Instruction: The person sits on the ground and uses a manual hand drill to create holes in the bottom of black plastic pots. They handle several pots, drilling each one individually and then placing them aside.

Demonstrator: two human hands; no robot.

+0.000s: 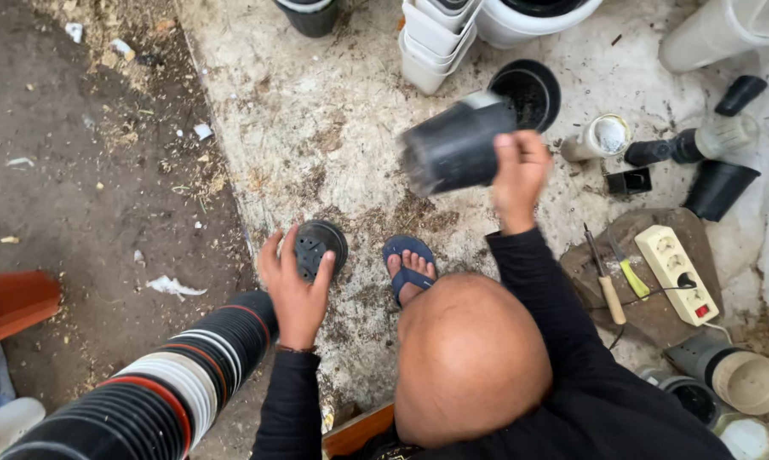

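Beside the sandal (408,266), the left hand (296,285) cups a black pot (319,247) capping a long stack (159,392), steadying it; beyond the sandal, right hand (517,175) fingers grip another pot (454,149), raised sideways.

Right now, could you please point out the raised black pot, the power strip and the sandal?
black pot (453,149), head view, its side wall.
power strip (679,271), head view, its top face.
sandal (404,255), head view, its blue strap.

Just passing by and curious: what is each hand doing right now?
Left hand: closed on the end pot of a long pot stack.
Right hand: closed on a black pot, held up.
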